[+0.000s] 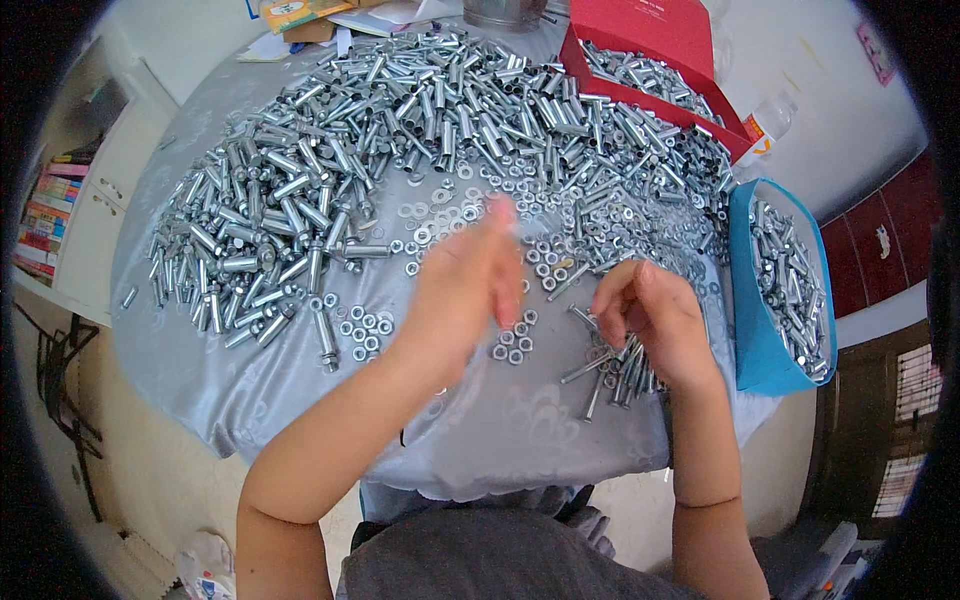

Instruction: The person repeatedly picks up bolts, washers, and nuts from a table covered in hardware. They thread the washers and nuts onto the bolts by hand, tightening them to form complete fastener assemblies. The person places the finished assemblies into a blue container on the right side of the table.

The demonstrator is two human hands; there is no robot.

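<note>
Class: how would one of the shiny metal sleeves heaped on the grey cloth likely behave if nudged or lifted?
A metal sleeve looks round and smooth, so it would probably roll. Its bright plating suggests it is slippery. Being metal, it is likely stiff and heavy for its size, and the cloth may slow it.

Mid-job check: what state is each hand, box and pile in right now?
left hand: raised, blurred, grip unclear
right hand: curled over bolts
sleeve pile: heaped loose on the table
red box: open, partly filled
blue box: open, filled
nuts: small loose cluster
</note>
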